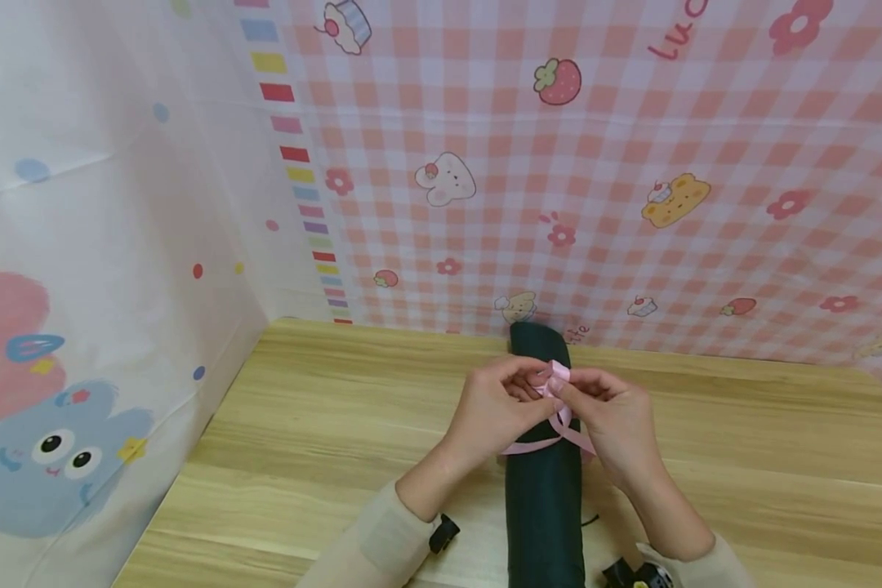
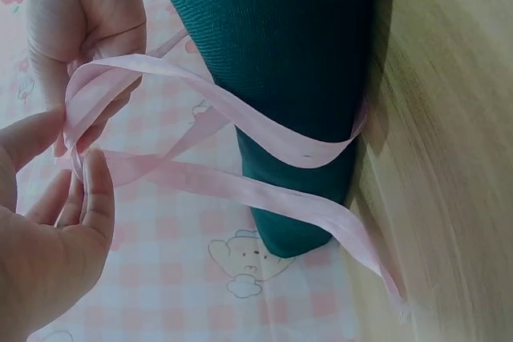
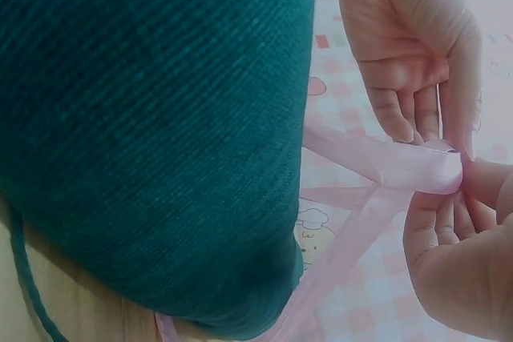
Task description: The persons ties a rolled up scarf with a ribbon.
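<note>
A long dark green fabric roll lies on the table, pointing away from me. Pink ribbon passes round it and rises in loops above its far part. My left hand pinches the ribbon between thumb and fingers from the left. From the right, my right hand pinches it too, the fingertips of both hands close together. One ribbon tail hangs down past the green roll to the table in the left wrist view. In the right wrist view a folded loop stands at the fingertips.
The wood-grain table reaches back to a pink checked cloth with printed figures. A white printed curtain hangs at the left. A thin dark green cord lies beside the roll.
</note>
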A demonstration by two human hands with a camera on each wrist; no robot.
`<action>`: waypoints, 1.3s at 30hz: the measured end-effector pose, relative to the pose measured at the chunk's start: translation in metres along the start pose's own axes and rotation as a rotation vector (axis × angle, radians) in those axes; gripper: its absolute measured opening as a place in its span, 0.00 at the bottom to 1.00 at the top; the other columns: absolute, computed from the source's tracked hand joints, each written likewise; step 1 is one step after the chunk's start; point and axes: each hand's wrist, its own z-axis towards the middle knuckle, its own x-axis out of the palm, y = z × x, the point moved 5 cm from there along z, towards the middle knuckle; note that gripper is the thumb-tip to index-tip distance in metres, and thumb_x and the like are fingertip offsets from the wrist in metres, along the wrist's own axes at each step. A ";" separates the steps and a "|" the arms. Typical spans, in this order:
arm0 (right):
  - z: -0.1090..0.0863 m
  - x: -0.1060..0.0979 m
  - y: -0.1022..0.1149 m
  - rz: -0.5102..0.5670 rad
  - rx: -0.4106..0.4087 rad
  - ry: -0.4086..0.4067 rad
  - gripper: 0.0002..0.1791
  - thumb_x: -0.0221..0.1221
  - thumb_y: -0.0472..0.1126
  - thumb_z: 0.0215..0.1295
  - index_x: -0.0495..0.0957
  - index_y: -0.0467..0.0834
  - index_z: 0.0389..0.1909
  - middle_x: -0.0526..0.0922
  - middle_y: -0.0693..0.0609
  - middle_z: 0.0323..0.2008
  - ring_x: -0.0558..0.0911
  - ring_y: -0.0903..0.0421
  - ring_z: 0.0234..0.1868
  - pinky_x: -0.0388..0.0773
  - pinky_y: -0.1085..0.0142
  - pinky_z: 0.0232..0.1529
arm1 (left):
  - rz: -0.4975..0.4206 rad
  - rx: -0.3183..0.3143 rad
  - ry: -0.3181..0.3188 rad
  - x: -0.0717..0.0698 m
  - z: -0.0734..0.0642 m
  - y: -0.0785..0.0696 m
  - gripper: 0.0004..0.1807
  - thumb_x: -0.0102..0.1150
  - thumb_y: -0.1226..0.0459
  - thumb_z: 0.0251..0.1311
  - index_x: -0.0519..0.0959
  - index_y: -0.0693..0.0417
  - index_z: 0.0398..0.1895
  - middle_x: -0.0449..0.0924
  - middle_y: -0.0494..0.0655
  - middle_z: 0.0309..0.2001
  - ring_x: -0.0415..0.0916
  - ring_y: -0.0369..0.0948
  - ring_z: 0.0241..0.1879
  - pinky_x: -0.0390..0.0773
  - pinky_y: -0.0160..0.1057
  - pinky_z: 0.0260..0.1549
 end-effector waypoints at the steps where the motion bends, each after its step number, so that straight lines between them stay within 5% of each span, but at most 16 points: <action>1: 0.000 0.000 0.000 0.004 -0.001 0.002 0.13 0.72 0.39 0.66 0.87 0.34 0.45 0.86 0.54 0.30 0.83 0.58 0.31 0.83 0.67 0.32 | 0.018 0.004 0.000 0.000 0.000 -0.001 0.17 0.77 0.71 0.56 0.86 0.64 0.49 0.82 0.50 0.38 0.81 0.33 0.34 0.85 0.34 0.36; 21: -0.001 0.001 0.001 -0.030 0.017 0.012 0.16 0.73 0.41 0.66 0.85 0.34 0.48 0.88 0.55 0.35 0.85 0.58 0.38 0.84 0.70 0.38 | 0.298 0.020 -0.010 -0.002 -0.003 -0.005 0.08 0.75 0.68 0.61 0.90 0.62 0.42 0.78 0.48 0.32 0.71 0.39 0.31 0.70 0.28 0.27; 27: -0.001 0.000 0.000 -0.020 -0.005 -0.008 0.12 0.73 0.37 0.64 0.82 0.34 0.39 0.85 0.53 0.32 0.83 0.58 0.34 0.82 0.69 0.35 | 0.347 0.107 0.014 -0.001 -0.002 -0.007 0.09 0.74 0.69 0.62 0.89 0.61 0.44 0.77 0.50 0.31 0.71 0.40 0.30 0.68 0.27 0.27; 34: -0.002 0.000 0.001 -0.116 -0.048 0.053 0.16 0.72 0.43 0.66 0.89 0.36 0.48 0.90 0.50 0.45 0.88 0.59 0.42 0.85 0.69 0.41 | 0.392 0.129 0.072 -0.001 -0.001 -0.007 0.10 0.68 0.68 0.68 0.89 0.60 0.50 0.73 0.43 0.30 0.68 0.35 0.30 0.67 0.25 0.24; 39: -0.003 0.003 0.002 -0.114 -0.058 0.136 0.18 0.74 0.38 0.63 0.87 0.34 0.52 0.89 0.45 0.41 0.87 0.58 0.40 0.85 0.69 0.41 | 0.437 0.105 0.084 -0.001 -0.001 -0.005 0.10 0.64 0.70 0.71 0.89 0.62 0.50 0.75 0.44 0.32 0.69 0.34 0.30 0.69 0.24 0.25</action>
